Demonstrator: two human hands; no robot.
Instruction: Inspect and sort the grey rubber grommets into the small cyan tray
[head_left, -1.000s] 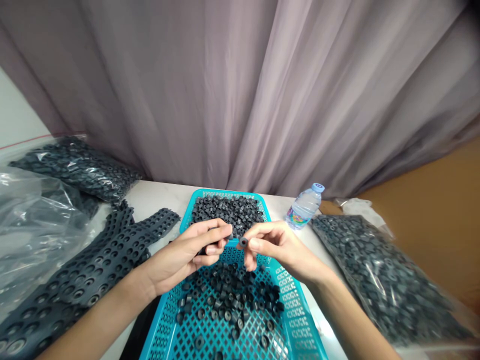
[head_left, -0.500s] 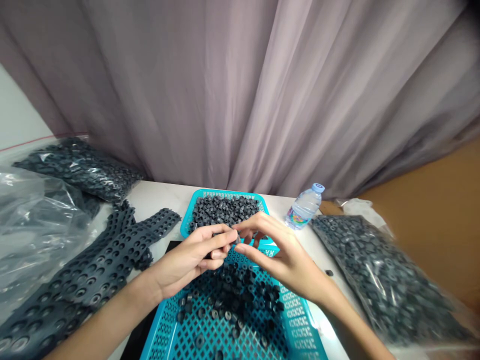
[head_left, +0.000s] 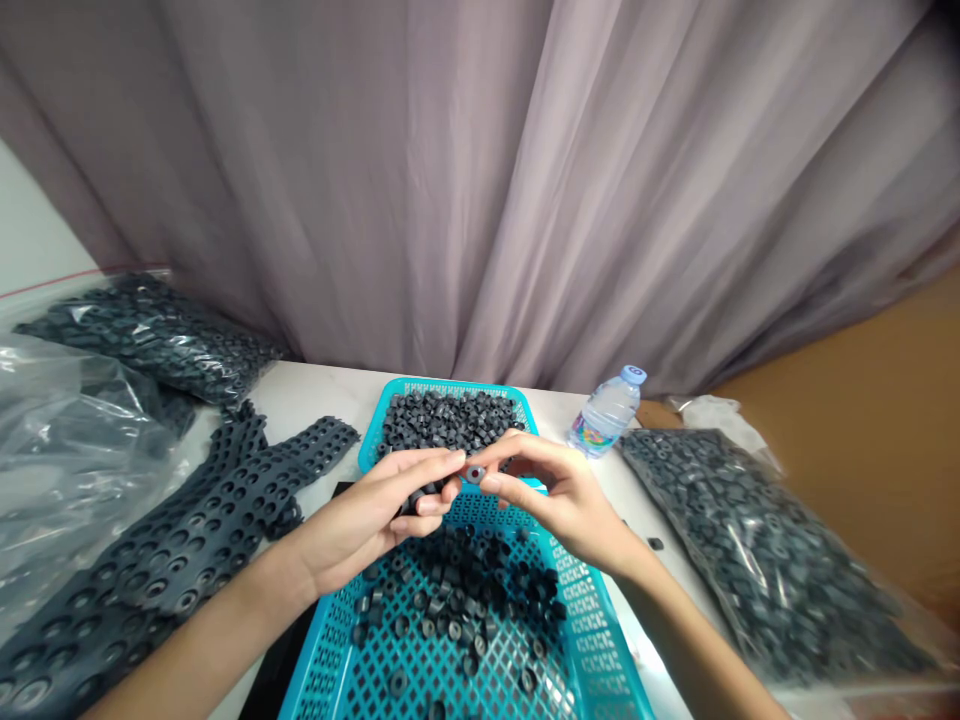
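Both hands meet above the near blue basket. My right hand pinches a small black rubber ring between thumb and forefinger, right at the fingertips of my left hand. My left hand is curled around a short stack of black rings, mostly hidden by its fingers. Several loose black rings lie scattered on the basket's mesh floor below the hands. A second blue basket behind is heaped with the same rings.
Black rubber sheets punched with holes lie at left, with plastic bags of parts behind them. A large clear bag of black rings lies at right. A small water bottle lies beside the far basket. A curtain hangs behind.
My right hand's fingers, spread over the left fingertips half a second ago, have drawn back into a pinch on one ring. My left hand has barely moved.
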